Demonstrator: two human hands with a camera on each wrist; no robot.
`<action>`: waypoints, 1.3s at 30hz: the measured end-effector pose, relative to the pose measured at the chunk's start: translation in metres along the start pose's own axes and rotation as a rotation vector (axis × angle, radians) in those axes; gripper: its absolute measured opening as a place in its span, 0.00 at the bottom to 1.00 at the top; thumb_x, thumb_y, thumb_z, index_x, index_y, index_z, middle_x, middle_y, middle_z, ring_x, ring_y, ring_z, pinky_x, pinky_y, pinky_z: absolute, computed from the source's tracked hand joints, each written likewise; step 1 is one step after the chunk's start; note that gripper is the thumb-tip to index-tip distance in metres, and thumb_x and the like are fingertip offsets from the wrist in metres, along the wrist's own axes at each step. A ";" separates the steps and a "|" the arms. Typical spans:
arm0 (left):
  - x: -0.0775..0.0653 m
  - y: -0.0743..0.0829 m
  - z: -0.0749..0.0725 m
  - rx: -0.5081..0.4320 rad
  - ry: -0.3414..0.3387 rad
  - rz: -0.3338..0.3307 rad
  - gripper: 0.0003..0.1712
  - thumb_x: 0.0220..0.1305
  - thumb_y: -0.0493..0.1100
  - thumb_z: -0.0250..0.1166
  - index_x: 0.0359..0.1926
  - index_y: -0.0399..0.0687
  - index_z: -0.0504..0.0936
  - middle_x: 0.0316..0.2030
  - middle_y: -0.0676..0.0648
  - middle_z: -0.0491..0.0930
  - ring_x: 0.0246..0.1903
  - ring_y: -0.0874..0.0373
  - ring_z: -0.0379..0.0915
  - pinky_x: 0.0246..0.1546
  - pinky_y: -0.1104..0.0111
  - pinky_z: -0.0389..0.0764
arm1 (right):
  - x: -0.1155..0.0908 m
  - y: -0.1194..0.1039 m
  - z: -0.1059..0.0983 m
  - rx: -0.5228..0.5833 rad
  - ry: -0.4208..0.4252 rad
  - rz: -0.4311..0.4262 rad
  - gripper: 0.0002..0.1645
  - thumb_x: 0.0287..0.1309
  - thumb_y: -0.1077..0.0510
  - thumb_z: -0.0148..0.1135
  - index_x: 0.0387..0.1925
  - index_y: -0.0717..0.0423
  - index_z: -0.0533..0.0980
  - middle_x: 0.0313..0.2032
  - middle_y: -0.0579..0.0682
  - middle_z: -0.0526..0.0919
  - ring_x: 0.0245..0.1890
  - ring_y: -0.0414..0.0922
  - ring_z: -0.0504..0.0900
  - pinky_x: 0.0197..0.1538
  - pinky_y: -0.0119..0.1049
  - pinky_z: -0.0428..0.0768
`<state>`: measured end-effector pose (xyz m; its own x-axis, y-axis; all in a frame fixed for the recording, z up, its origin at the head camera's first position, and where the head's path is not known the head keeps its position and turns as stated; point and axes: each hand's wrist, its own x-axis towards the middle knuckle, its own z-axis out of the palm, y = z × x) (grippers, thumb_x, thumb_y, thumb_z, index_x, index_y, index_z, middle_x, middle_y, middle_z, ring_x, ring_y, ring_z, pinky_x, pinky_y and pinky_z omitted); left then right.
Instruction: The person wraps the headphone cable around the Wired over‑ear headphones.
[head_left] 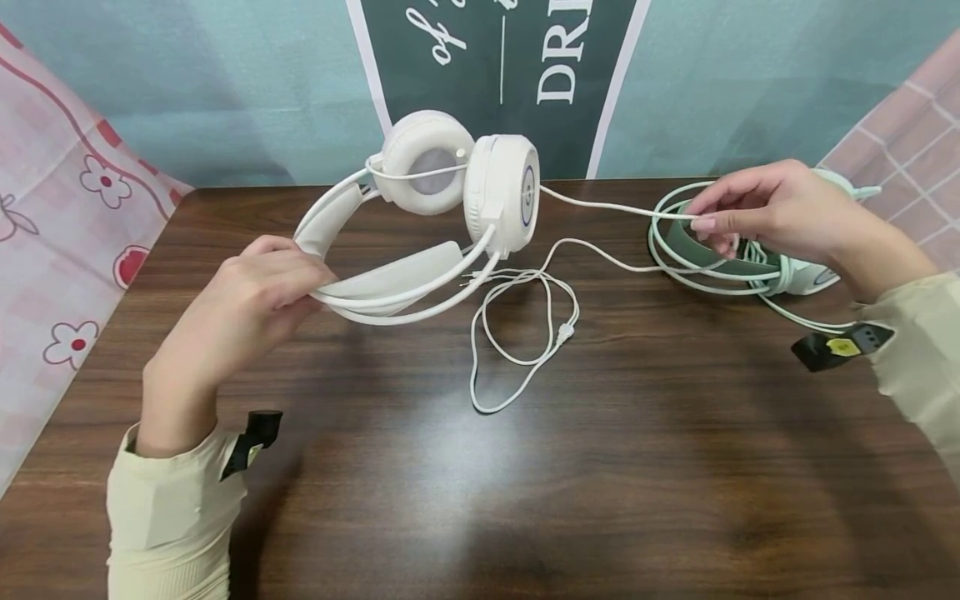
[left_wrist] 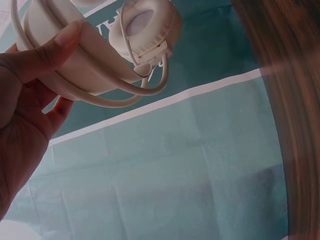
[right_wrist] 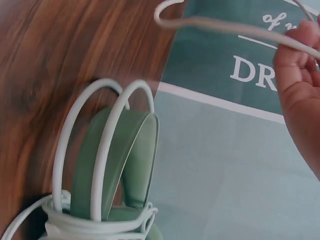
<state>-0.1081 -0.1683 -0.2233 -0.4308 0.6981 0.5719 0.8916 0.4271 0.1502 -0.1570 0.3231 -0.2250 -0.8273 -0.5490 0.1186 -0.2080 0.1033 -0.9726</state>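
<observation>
Over the table, hands gripping white headphones, pinching cable, green headset partly hidden

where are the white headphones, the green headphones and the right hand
White headphones [head_left: 489,190]: head view, on the ear cup with the blue ring.
Green headphones [right_wrist: 87,162]: right wrist view, on the headband.
Right hand [head_left: 798,208]: head view, on its back.

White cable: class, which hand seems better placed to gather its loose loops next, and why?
Probably the right hand: it pinches the white cable, whereas the left hand is occupied, gripping the headband of the white headphones.
</observation>
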 end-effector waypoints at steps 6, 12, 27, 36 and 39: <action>-0.004 -0.003 -0.001 -0.002 0.011 -0.029 0.08 0.43 0.25 0.64 0.24 0.39 0.76 0.25 0.48 0.77 0.28 0.59 0.72 0.48 0.69 0.67 | -0.004 -0.002 0.006 -0.396 -0.012 0.051 0.09 0.52 0.76 0.55 0.36 0.69 0.77 0.24 0.57 0.79 0.24 0.44 0.78 0.30 0.27 0.78; 0.002 -0.002 0.003 0.021 0.023 -0.007 0.10 0.41 0.23 0.64 0.25 0.38 0.76 0.24 0.47 0.78 0.27 0.57 0.72 0.45 0.65 0.68 | 0.000 0.005 0.021 -0.420 -0.210 0.000 0.14 0.48 0.76 0.59 0.38 0.62 0.79 0.26 0.54 0.81 0.25 0.42 0.79 0.30 0.27 0.77; 0.029 0.006 0.021 0.114 0.009 0.100 0.12 0.44 0.19 0.55 0.25 0.37 0.74 0.22 0.47 0.75 0.25 0.54 0.72 0.40 0.59 0.69 | 0.020 0.000 0.070 -0.418 -0.484 -0.106 0.13 0.48 0.70 0.63 0.35 0.53 0.81 0.32 0.45 0.81 0.30 0.39 0.78 0.33 0.28 0.78; 0.041 0.019 0.029 0.198 -0.051 0.093 0.15 0.48 0.19 0.52 0.20 0.42 0.67 0.17 0.51 0.69 0.20 0.56 0.66 0.38 0.61 0.68 | 0.028 -0.010 0.083 -0.399 -0.490 -0.226 0.16 0.45 0.74 0.64 0.34 0.54 0.82 0.31 0.45 0.81 0.30 0.39 0.77 0.33 0.27 0.76; 0.043 0.022 0.031 0.218 -0.055 0.091 0.15 0.49 0.19 0.50 0.19 0.42 0.66 0.16 0.51 0.69 0.20 0.56 0.66 0.38 0.61 0.68 | 0.029 -0.009 0.086 -0.384 -0.488 -0.231 0.16 0.45 0.74 0.63 0.34 0.55 0.82 0.31 0.46 0.81 0.30 0.39 0.77 0.34 0.27 0.76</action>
<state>-0.1115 -0.1114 -0.2202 -0.3626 0.7668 0.5297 0.8784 0.4711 -0.0808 -0.1344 0.2348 -0.2295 -0.4269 -0.8958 0.1238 -0.5978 0.1768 -0.7819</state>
